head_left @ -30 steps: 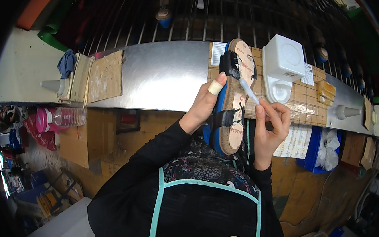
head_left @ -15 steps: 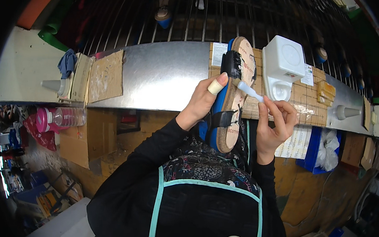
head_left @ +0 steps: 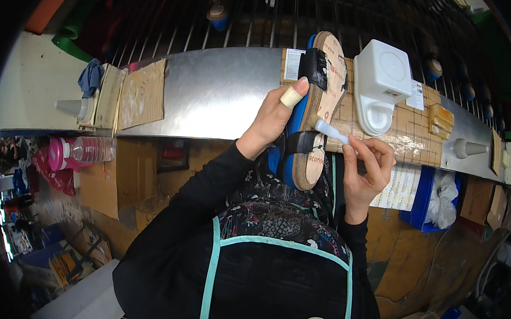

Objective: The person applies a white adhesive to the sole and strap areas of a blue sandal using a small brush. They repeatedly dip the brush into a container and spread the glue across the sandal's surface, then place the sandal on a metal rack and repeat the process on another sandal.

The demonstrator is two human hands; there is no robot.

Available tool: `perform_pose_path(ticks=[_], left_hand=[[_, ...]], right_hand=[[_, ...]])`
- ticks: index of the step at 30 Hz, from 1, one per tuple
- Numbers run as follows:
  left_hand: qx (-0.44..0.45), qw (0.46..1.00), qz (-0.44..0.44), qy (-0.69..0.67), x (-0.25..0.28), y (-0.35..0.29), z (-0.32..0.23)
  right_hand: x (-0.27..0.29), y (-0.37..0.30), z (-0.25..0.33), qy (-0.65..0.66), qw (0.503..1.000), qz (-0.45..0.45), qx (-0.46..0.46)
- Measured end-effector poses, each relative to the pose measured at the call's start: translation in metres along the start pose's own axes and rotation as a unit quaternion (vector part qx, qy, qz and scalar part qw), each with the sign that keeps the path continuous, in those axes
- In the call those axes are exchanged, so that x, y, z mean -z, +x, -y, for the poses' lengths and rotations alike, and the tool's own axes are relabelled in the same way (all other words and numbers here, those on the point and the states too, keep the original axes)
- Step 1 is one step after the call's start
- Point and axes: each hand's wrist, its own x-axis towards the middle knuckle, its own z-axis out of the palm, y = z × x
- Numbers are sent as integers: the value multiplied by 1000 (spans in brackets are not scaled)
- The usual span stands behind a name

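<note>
My left hand [head_left: 270,120], its thumb wrapped in pale tape, grips a sandal [head_left: 334,76] by its left side. The sandal is held nearly upright with its pale printed underside facing right. Two black straps [head_left: 315,68] fold round its brown edge, and a blue shoe last [head_left: 295,123] sits inside it. My right hand [head_left: 365,174] pinches a small white-handled brush [head_left: 331,131] between thumb and fingers. The brush's tip touches the sandal's edge between the straps. The left fingers behind the sandal are hidden.
A white dispenser with a small round cup [head_left: 382,79] stands on taped cardboard [head_left: 413,142] right of the sandal. Yellow blocks [head_left: 441,120] and a grey cone [head_left: 471,149] lie further right. Beyond the metal bench [head_left: 219,90] run dark rollers carrying other shoes. Below right hangs a blue bin [head_left: 420,199].
The brush has slid down the sandal's edge, from near the upper strap toward the lower one. My right hand moved with it, and the sandal sits slightly higher in view.
</note>
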Motion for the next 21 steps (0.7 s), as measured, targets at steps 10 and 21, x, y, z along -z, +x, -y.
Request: perform_pose_path(ticks=[10, 21], left_hand=[[-14, 1000, -8, 3, 0, 6, -10], [-15, 1000, -9, 4, 5, 8, -9]], right_hand=[[8, 1, 1, 8, 999, 24, 26], [19, 2, 7, -41, 992, 21, 116]])
